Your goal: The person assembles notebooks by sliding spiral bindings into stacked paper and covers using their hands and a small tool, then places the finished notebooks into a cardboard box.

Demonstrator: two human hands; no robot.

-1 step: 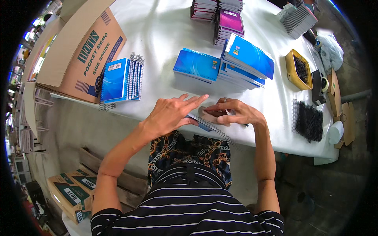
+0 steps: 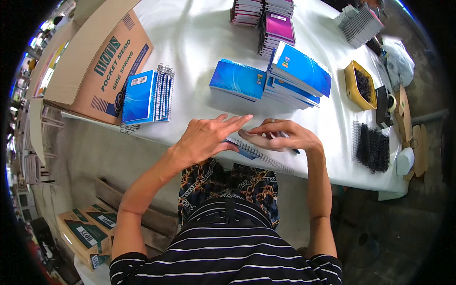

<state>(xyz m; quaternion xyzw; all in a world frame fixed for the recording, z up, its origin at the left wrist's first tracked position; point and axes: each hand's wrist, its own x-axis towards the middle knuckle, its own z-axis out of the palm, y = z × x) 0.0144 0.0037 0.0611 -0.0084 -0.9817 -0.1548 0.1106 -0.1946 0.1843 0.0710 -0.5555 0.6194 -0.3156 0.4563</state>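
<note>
My left hand [image 2: 202,137] grips a small blue notebook [image 2: 247,151] by its end, thumb below and fingers stretched over it. A dark wire spiral [image 2: 259,156] runs along the notebook's upper edge and sticks out loose past its right end. Just above the spiral, my right hand [image 2: 289,135] has its fingers bent, with a brownish piece [image 2: 254,138] at the fingertips. A slim dark tip [image 2: 297,151] pokes out beneath that hand. What it belongs to is hidden by the palm.
Blue notebooks [image 2: 237,78] and a taller blue stack [image 2: 301,69] stand ahead. Spiral-bound blue notebooks [image 2: 139,97] lean by a cardboard box [image 2: 109,66] at left. To the right are a yellow basket [image 2: 352,85], black spirals [image 2: 373,147] and a tape dispenser [image 2: 384,107]. Purple notebooks [image 2: 279,26] are farther back.
My right hand has shifted slightly to the right, and its fingers have moved along the spiral. The loose end of the spiral lies straighter and higher. My left hand stays in place.
</note>
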